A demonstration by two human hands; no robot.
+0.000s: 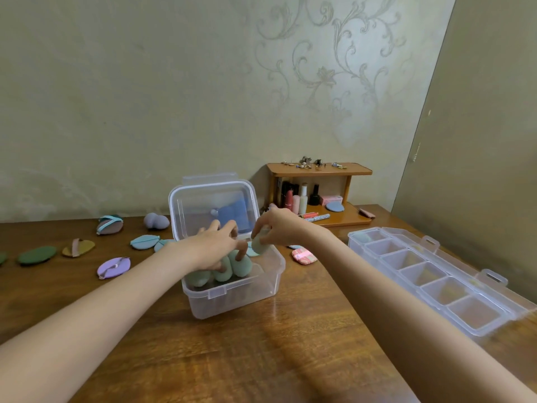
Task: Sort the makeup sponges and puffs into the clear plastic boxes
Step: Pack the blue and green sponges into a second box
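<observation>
On the brown wooden table (290, 344), the left hand (216, 248) presses pale green sponges (232, 269) inside the square clear plastic box (232, 295). The right hand (279, 228) pinches another green sponge (259, 246) above the box's right rim. A long divided clear box (436, 283) lies near the right edge.

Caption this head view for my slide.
Left hand arranges green sponges in box; right hand holds another.
</observation>
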